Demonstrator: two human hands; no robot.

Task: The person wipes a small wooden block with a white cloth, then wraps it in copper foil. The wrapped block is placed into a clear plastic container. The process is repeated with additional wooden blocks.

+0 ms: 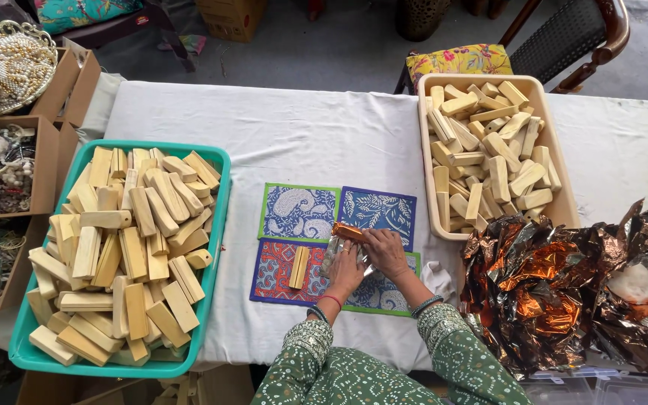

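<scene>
My left hand point(346, 271) and my right hand point(386, 251) press together on a small block half covered in shiny copper and silver foil point(345, 234). They rest over four patterned fabric mats point(299, 212) in blue, red and green at the table's middle. A bare pale wooden block point(298, 267) lies on the red mat just left of my left hand. Both arms wear green dotted sleeves and wrist bangles.
A teal tray point(217, 196) piled with wooden blocks sits at left. A beige tub point(548, 116) of similar blocks stands at right. Crumpled copper foil sheets point(564, 289) heap at the near right. Cardboard boxes of beads point(1, 172) line the left edge. A chair point(564, 37) stands behind the table.
</scene>
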